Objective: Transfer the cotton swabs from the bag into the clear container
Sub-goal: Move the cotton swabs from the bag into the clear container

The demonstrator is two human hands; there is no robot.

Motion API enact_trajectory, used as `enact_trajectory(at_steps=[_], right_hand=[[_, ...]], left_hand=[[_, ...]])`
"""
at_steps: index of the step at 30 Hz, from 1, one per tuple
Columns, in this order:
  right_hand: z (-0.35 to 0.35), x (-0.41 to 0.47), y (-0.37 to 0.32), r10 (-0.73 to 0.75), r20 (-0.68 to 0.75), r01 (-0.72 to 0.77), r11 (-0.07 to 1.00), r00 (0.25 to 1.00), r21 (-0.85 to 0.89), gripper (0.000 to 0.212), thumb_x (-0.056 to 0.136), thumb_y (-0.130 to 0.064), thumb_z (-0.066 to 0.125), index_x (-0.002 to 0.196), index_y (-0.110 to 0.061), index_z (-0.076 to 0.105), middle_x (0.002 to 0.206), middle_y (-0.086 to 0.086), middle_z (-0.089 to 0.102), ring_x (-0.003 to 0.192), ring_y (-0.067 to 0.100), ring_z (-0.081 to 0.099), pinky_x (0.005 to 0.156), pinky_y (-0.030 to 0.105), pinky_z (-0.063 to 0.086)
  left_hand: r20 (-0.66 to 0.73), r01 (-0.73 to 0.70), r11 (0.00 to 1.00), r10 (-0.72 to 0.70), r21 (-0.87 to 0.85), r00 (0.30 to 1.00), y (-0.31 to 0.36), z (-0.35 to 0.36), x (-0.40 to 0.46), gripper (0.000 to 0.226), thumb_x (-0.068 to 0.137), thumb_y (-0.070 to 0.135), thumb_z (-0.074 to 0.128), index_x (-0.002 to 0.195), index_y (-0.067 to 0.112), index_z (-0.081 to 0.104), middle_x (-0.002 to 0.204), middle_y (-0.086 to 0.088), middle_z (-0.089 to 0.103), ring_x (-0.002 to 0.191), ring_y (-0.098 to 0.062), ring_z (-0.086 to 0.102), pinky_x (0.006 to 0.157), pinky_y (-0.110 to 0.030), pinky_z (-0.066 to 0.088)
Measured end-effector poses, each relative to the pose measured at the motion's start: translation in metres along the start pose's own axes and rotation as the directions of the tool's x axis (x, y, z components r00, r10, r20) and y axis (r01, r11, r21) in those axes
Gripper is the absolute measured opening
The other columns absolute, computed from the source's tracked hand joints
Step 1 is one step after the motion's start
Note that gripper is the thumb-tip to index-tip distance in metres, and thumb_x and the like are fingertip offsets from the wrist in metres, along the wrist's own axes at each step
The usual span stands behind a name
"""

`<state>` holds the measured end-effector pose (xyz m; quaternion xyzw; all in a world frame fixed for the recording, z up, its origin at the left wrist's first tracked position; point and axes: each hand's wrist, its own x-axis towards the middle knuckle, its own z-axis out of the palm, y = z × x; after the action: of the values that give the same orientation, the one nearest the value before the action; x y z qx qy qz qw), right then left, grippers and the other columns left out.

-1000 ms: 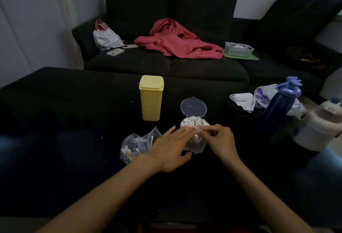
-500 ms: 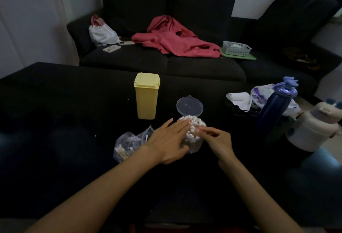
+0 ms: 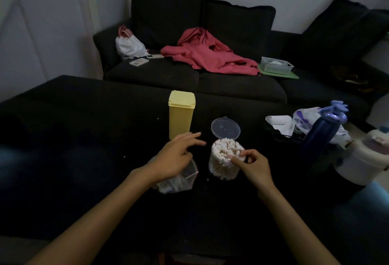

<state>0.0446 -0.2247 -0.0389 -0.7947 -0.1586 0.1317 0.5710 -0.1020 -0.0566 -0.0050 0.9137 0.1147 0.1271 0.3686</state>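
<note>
Your left hand (image 3: 176, 157) covers the upper part of the crumpled clear plastic bag (image 3: 179, 181), so you cannot count the swabs left inside. Your right hand (image 3: 253, 166) hides the four o'clock rim of the clear round container (image 3: 221, 166); whether its fingertips pinch a swab is too dim to tell. At three o'clock, the white appliance (image 3: 364, 159) is cut off by the edge.

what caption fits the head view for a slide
Right hand pinches swabs at the full clear container; left hand hovers open over the bag.
</note>
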Motion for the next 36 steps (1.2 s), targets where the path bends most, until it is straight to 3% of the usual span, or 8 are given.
enact_trajectory(at_steps=[5,10,14,18,22,27,32,36], right_hand=[[0.01,-0.011,-0.021,-0.276,-0.133,0.267,0.96,0.952,-0.08,0.026,0.073,-0.035,0.077,0.087,-0.019,0.062,0.091,0.001,0.061,0.08,0.013,0.057,0.066,0.023,0.046],[0.048,-0.033,-0.043,-0.295,0.453,0.462,0.828,0.841,-0.318,0.012,0.084,-0.026,0.068,0.096,-0.024,0.069,0.09,-0.006,0.065,0.079,0.003,0.059,0.069,0.014,0.047],[0.067,-0.037,-0.022,-0.207,0.6,0.551,0.689,0.772,-0.471,0.025,0.082,-0.021,0.069,0.106,-0.019,0.07,0.096,-0.004,0.067,0.081,0.003,0.062,0.074,0.015,0.048],[0.068,-0.032,-0.014,-0.094,0.573,0.484,0.655,0.814,-0.58,0.018,0.077,-0.02,0.073,0.095,-0.021,0.075,0.091,-0.004,0.073,0.083,0.005,0.066,0.076,0.022,0.051],[0.066,-0.024,-0.013,-0.008,0.521,0.319,0.799,0.854,-0.51,0.016,0.079,-0.016,0.073,0.095,-0.017,0.075,0.079,-0.004,0.071,0.072,0.001,0.063,0.071,0.009,0.049],[0.066,-0.028,-0.02,0.025,0.366,0.008,0.996,0.93,-0.089,0.017,0.079,-0.006,0.073,0.095,-0.002,0.07,0.076,0.013,0.07,0.062,0.012,0.063,0.059,0.015,0.052],[0.064,-0.027,-0.025,-0.017,0.286,0.02,1.0,0.958,-0.007,0.014,0.076,-0.006,0.075,0.089,-0.005,0.071,0.078,0.012,0.073,0.067,0.016,0.068,0.059,0.015,0.055],[0.062,-0.028,-0.027,0.04,0.333,-0.02,0.998,0.942,-0.064,0.014,0.076,-0.007,0.075,0.089,-0.006,0.072,0.085,0.012,0.073,0.076,0.018,0.07,0.072,0.022,0.058]], left_hand=[[-0.298,0.274,0.96,-0.249,0.047,0.922,-0.03,-0.022,-0.033,0.033,0.089,0.018,0.06,0.119,0.033,0.057,0.123,0.01,0.056,0.109,-0.004,0.052,0.088,-0.029,0.048],[-0.286,0.5,0.791,-0.417,0.353,0.862,-0.044,-0.022,-0.054,0.051,0.086,0.053,0.056,0.123,0.019,0.047,0.122,0.0,0.051,0.108,-0.017,0.054,0.079,-0.033,0.047],[-0.124,0.591,0.672,-0.608,0.446,0.784,-0.053,-0.012,-0.053,0.07,0.084,0.068,0.045,0.124,0.01,0.044,0.124,-0.01,0.054,0.11,-0.026,0.056,0.076,-0.032,0.041],[0.033,0.592,0.769,-0.616,0.239,0.787,-0.059,-0.008,-0.044,0.046,0.082,0.065,0.053,0.074,0.02,0.056,0.077,0.003,0.06,0.074,-0.015,0.06,0.06,-0.027,0.041],[0.069,0.586,0.803,-0.582,-0.11,0.81,-0.062,0.001,-0.034,0.021,0.087,0.035,0.062,0.086,0.015,0.065,0.084,-0.001,0.068,0.081,-0.016,0.067,0.073,-0.034,0.055],[0.186,0.56,0.575,-0.579,-0.597,0.794,-0.045,0.006,-0.031,0.011,0.091,0.013,0.055,0.098,0.009,0.062,0.083,-0.006,0.069,0.075,-0.013,0.067,0.061,-0.023,0.057],[0.262,0.539,0.414,-0.559,-0.734,0.786,-0.042,0.004,-0.032,0.007,0.084,0.014,0.057,0.087,0.017,0.062,0.074,0.002,0.07,0.068,-0.009,0.064,0.06,-0.021,0.048],[0.336,0.567,0.448,-0.495,-0.691,0.801,-0.04,0.004,-0.033,0.009,0.081,0.019,0.067,0.089,0.018,0.071,0.084,0.001,0.071,0.074,-0.007,0.063,0.065,-0.02,0.046]])
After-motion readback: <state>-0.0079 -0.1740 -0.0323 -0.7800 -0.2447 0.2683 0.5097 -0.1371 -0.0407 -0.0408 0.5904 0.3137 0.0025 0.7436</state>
